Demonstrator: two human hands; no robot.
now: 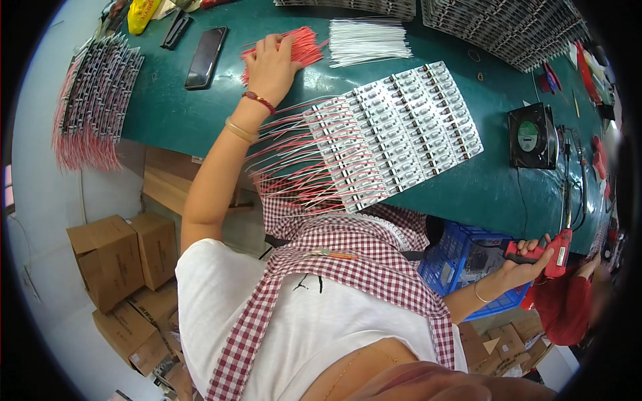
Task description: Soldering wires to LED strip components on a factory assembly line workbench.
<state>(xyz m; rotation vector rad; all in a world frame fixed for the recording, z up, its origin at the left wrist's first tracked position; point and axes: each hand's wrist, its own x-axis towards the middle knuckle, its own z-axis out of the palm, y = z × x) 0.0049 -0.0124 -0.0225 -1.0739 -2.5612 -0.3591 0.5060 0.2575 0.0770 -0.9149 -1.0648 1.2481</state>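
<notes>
My left hand [271, 65] rests on a bundle of thin red wires [302, 47] on the table. Its fingers are spread and bent over them, with the thumb apart. Away to the right, my right hand [528, 259] is closed round the grip of a red and black soldering gun [557, 257], held off the table's front edge. A panel of white circuit boards [408, 130] lies slanted before me, with rows of small parts. Red and white wires [294, 157] stick out from its left-hand column and hang over the edge. A stack of white wires [370, 41] lies beside the red ones.
On the green table [455, 194] are a phone [206, 58], a black fan [533, 136] and stacked board panels [508, 27]. Wired boards [100, 93] stand at the left edge. Below are a blue crate [461, 257] and cardboard boxes [107, 260]. Another person's red clothing [565, 311] shows at right.
</notes>
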